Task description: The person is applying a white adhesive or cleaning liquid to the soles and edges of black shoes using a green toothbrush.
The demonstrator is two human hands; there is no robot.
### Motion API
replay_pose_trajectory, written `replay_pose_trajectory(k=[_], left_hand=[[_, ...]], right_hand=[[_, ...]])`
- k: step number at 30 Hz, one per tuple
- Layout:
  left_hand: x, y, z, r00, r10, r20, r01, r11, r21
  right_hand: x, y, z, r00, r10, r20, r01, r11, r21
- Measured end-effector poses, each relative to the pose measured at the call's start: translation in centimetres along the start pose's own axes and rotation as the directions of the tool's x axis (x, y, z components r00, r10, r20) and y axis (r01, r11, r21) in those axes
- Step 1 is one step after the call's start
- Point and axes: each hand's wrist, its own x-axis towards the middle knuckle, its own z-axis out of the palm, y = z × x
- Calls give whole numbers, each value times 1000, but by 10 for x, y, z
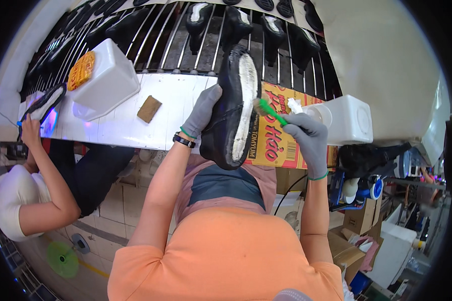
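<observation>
In my grey-gloved left hand (202, 111) is a black shoe upper (218, 118), gripped by its side, with its whitish bottom (244, 105) turned up and to the right. My right hand (309, 143), also gloved in grey, is closed round a green-handled brush (273, 112). The pale bristles of the brush are close to the shoe's right edge; I cannot tell if they touch it. Below the brush lies a printed red and yellow cardboard sheet (291, 148). A white plastic container (354, 119) lies beside my right hand.
Several black shoes (238, 27) sit on a metal roller rack (158, 42) beyond the white table (120, 128). A brown block (149, 109) and a white container (115, 75) with an orange packet (82, 70) are to the left. At far left, a co-worker's hand (31, 131) holds another shoe.
</observation>
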Motion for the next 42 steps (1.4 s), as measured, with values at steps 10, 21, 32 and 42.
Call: replay_pose_trajectory(k=[10, 21, 32, 42], left_hand=[[-2, 7, 1, 1000, 14, -12, -13, 994, 106], [5, -3, -6, 999, 43, 33, -49, 979, 196], [2, 0, -1, 997, 79, -4, -77, 985, 157], [0, 1, -2, 999, 26, -46, -21, 994, 110]], right_hand=[[42, -9, 29, 980, -193, 41, 188, 848, -495], [138, -25, 22, 994, -110, -14, 75, 760, -646], [130, -36, 4, 944, 32, 329, 106, 914, -391], [86, -30, -4, 883, 21, 469, 197, 890, -411]])
